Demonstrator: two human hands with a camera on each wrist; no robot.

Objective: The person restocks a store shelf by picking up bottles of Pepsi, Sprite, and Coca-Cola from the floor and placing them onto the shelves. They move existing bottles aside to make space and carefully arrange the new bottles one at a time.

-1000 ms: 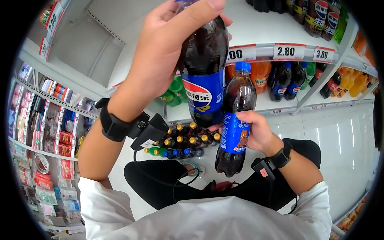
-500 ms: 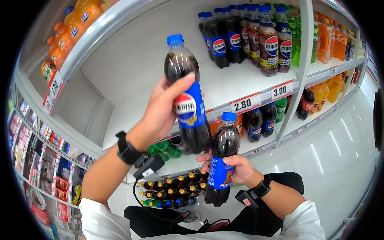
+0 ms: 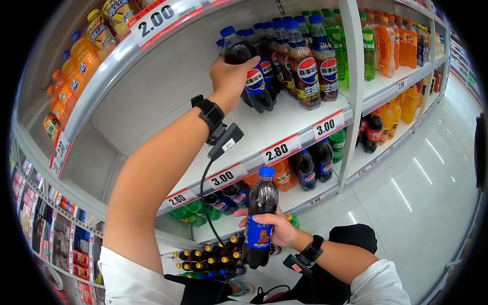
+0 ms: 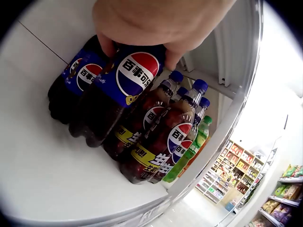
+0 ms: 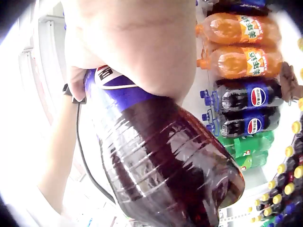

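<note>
On the middle shelf, my left hand [image 3: 229, 81] grips a blue-labelled cola bottle [image 3: 258, 90] round its upper part, upright beside other cola bottles. The left wrist view has that hand [image 4: 161, 23] over the bottle [image 4: 111, 106], whose base is close to the white shelf surface; whether it touches is hard to tell. Lower down, in front of the shelving, my right hand [image 3: 278, 226] holds a second cola bottle [image 3: 258, 235] round its label, blue cap up. In the right wrist view this bottle [image 5: 161, 156] fills the middle, below the hand [image 5: 135, 47].
Yellow-labelled cola bottles [image 3: 307, 76] stand right of the left hand's bottle, before a shelf upright [image 3: 353, 61]. Price tags line the shelf edge [image 3: 249, 163]. Orange drinks [image 3: 81, 56] are at upper left. Yellow-capped bottles [image 3: 209, 260] stand low, near the person's legs.
My left hand has carried its bottle away from the right hand's bottle, onto or just over the middle shelf beside the other colas. The right hand still holds its bottle, now lower in view.
</note>
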